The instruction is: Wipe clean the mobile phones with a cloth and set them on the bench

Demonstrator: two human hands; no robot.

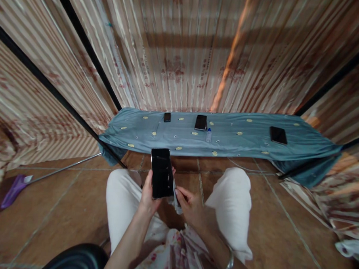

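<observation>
A black smartphone [161,173] with a dark screen is upright in my left hand [148,194], whose fingers wrap round its sides and back. Pinched in my right hand [189,202] is a pale grey cloth [177,202], which hangs by the phone's lower right edge. Part of the cloth is hidden behind the fingers. Both hands are above my lap, between my knees.
A low bench [155,139] under a blue-green patterned cloth stands ahead. On it lie a small dark device [167,117], a phone [201,122], a blue-capped bottle [209,135] and a dark tablet-like device [278,135]. A purple broom [15,190] lies on the floor at left.
</observation>
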